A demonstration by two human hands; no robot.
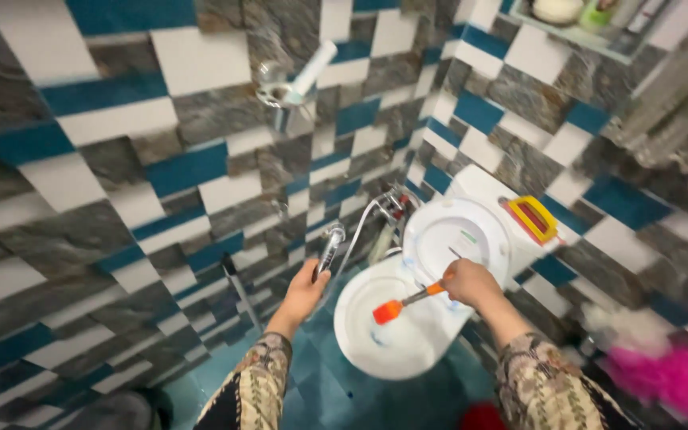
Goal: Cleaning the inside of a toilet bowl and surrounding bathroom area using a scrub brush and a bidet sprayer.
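1. Head view: the right hand is closed around the handle of one orange toilet brush, whose head is angled down into the bowl of the white toilet, likely to reach its inner wall.
2. The left hand grips one chrome spray nozzle, just left of the bowl, with its hose trailing to the far wall.
3. One raised lid; one yellow-red item on the cistern.

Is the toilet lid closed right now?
No, the lid stands raised against the tank, and the right hand holds an orange brush over the open bowl.
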